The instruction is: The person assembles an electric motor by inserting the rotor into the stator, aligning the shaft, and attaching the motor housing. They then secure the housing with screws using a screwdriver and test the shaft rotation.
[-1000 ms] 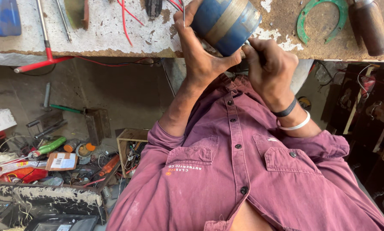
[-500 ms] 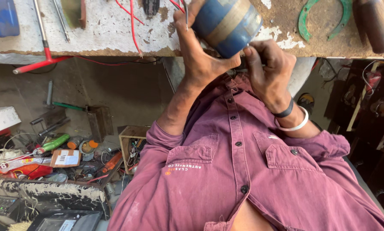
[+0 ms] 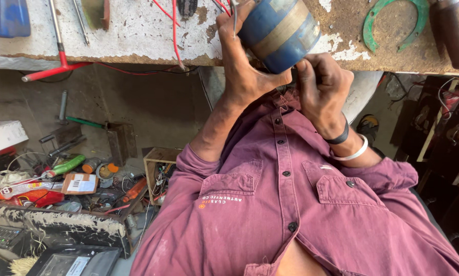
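- Position of the work: the blue cylinder (image 3: 283, 30) (a motor-like body with a tan band around its middle) is raised off the bench (image 3: 137, 36), just in front of its edge and close to my chest.
- Left hand (image 3: 245, 71): closed around the side of the blue cylinder. The thumb and fingers wrap the housing and carry its weight.
- Right hand (image 3: 319, 87): the fingers are curled tight against the lower end of the cylinder. Whether a small part or fastener sits between the fingertips I cannot tell, since the hand covers that spot.
- Step in hand, as I judge it: one hand holds the housing steady while the other works at its end face.
- Next move, as I judge it: the left-hand grip must not turn or slip. The right-hand fingers need fine, small effort at the end face, applied square to it.
- Hazard: thin red wires (image 3: 174, 30) hang over the bench edge just beside the left hand. Keep them out of the grip.
- Surroundings: a green horseshoe-shaped piece (image 3: 393, 20) and a brown cylinder (image 3: 454, 33) lie on the bench to the right. A red-handled tool (image 3: 61, 56) lies well apart to the left.
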Available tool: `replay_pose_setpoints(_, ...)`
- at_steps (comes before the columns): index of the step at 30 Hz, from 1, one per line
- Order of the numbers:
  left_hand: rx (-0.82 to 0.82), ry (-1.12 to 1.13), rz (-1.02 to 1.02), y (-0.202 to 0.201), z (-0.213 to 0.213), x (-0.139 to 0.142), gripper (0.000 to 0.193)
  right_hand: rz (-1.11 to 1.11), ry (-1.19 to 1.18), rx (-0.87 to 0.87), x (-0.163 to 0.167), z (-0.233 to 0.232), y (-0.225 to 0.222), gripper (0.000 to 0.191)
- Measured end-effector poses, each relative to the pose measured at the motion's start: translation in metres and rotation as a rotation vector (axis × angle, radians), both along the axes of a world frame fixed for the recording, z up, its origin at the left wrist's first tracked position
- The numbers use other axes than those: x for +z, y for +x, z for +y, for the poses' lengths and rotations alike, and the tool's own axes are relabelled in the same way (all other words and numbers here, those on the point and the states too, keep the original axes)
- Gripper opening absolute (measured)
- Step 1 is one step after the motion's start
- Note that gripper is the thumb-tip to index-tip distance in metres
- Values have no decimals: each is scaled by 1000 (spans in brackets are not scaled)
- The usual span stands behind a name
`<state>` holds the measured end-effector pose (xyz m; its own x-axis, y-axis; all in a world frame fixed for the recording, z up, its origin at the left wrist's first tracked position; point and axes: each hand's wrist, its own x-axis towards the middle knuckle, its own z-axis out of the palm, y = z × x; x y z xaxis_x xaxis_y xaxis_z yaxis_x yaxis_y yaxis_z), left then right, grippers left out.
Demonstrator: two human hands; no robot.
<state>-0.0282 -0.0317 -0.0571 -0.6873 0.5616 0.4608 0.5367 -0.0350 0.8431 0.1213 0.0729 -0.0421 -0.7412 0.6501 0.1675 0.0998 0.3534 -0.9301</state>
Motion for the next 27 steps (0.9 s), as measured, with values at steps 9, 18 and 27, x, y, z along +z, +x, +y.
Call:
replay_pose_setpoints(9,-13,-13,-28,-2,-1,-9,111,-81,-36,13,15,1,2,26)
replay_pose_setpoints(18,-18,-4,-53,-3,-3,-7,107,-23,-53,107,22,1,-1,37)
replay_pose_setpoints(27,-129,120,-270,3,-7,-11,103,79,-1871,320,12,16,-2,43)
